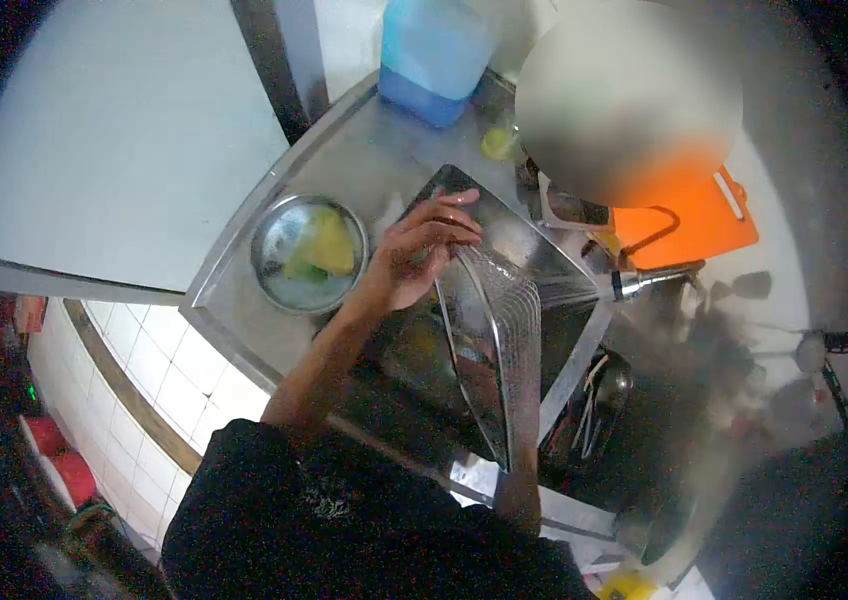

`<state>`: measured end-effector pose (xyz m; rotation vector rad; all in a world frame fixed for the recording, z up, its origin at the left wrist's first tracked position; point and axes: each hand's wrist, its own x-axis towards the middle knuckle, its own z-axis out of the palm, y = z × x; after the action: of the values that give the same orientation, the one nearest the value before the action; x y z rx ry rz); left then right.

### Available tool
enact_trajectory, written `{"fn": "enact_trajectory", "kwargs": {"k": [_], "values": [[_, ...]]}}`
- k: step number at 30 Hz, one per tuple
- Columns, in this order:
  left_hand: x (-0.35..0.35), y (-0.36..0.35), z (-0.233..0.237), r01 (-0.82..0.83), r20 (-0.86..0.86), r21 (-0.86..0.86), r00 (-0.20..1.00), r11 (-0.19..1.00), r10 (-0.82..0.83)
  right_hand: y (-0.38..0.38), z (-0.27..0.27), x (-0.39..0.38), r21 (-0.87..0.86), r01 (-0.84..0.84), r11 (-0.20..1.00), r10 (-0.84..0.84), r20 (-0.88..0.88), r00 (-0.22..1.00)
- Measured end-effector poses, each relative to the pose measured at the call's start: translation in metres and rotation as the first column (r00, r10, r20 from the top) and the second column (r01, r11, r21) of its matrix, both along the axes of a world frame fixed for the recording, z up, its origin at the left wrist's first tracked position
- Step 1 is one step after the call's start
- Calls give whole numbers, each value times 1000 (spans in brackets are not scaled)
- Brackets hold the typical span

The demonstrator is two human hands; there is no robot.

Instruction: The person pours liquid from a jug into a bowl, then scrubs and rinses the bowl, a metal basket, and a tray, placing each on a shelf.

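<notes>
A perforated metal tray stands tilted on its side over the steel sink. My left hand is closed at the tray's upper end, its fingers bent over the rim. At the lower end is my right hand; only the wrist area shows, and its fingers are hidden behind the tray. Water sprays from a chrome faucet head onto the tray's mesh side. Left of my left hand, a round steel bowl holds a yellow-green sponge.
A blue jug stands at the back of the steel counter. An orange cutting board leans at the right, partly behind a large blurred pale shape. Metal utensils lie right of the sink.
</notes>
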<state>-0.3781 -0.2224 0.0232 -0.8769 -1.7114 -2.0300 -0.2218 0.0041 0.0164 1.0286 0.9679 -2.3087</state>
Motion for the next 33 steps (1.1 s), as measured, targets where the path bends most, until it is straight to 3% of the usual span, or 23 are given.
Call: {"fn": "enact_trajectory", "kwargs": {"k": [2, 3, 4, 8, 9, 12, 14, 15, 17, 18, 19, 20, 21, 22, 23, 25, 26, 27, 28, 29, 30, 31, 33], "values": [[-7, -6, 12, -98, -169, -91, 982, 991, 81, -13, 3, -3, 40, -22, 999, 25, -70, 997], [-1, -10, 8, 57, 274, 303, 951, 951, -144, -18, 5, -5, 70, -28, 997, 36, -116, 993], [0, -11, 5, 49, 517, 667, 689, 744, -508, -21, 8, -5, 96, -28, 995, 44, -161, 986], [11, -19, -5, 248, 286, 557, 839, 793, -463, -32, 43, 17, 207, 23, 978, 39, -286, 957], [4, -20, 0, 386, -51, 373, 917, 844, -397, -35, 53, 28, 230, 42, 972, 31, -306, 952], [18, -26, 18, 246, -94, 115, 967, 962, -236, 10, -33, 18, 171, 63, 983, -37, -151, 988], [33, -27, 26, 156, 145, 149, 973, 976, -178, 14, 5, 33, 166, 119, 979, -79, -231, 970], [41, -27, 7, 161, 127, 145, 975, 976, -180, 13, 28, 42, 161, 172, 972, -120, -290, 949], [44, -26, -38, 198, 391, 301, 866, 933, -311, 42, -12, 55, 52, 250, 967, -219, -333, 917], [58, -26, -21, 209, 372, 293, 874, 933, -313, 51, -19, 60, 309, 136, 941, -29, -326, 945], [82, -25, 9, 374, 340, 652, 633, 659, -696, 60, -25, 63, 549, 24, 835, 150, -270, 951], [96, -26, 25, 359, 143, 898, 306, 253, -941, 70, -30, 69, 545, 36, 838, 146, -287, 947], [97, -28, 23, 378, 143, 889, 307, 258, -941, 80, -33, 77, 634, 88, 768, 162, -325, 932], [98, -30, 18, 366, 249, 849, 360, 382, -899, 92, -31, 80, 711, 142, 689, 182, -359, 915], [100, -33, 13, 343, 354, 794, 408, 501, -841, 108, -26, 83, 631, 242, 737, 249, -587, 770], [106, -41, 18, 319, 460, 717, 451, 620, -765, 74, 105, 90, 650, 198, 734, 207, -492, 845], [108, -45, 29, 300, 507, 605, 569, 738, -647, 71, 129, 86, 580, 293, 760, 245, -674, 697], [111, -50, 40, 265, 525, 482, 675, 835, -517, 78, 152, 80, 488, 196, 851, 268, -723, 637], [115, -54, 52, 204, 489, 344, 794, 916, -360, 74, 183, 74, 543, 260, 798, 347, -768, 538], [101, -63, 31, 223, 487, 330, 792, 917, -368, 57, 232, 69, 529, 289, 798, 364, -805, 469], [80, -77, -9, 92, 345, 317, 916, 944, -206, 39, 278, 63, 528, 432, 731, 405, -846, 348], [71, -84, -28, -43, 188, 327, 982, 944, -20, 20, 320, 70, 457, 458, 762, 298, -877, 378], [109, -68, 100, -214, 340, 450, 939, 867, 56, 0, 378, 50, 288, 513, 808, 224, -957, 184]]}}
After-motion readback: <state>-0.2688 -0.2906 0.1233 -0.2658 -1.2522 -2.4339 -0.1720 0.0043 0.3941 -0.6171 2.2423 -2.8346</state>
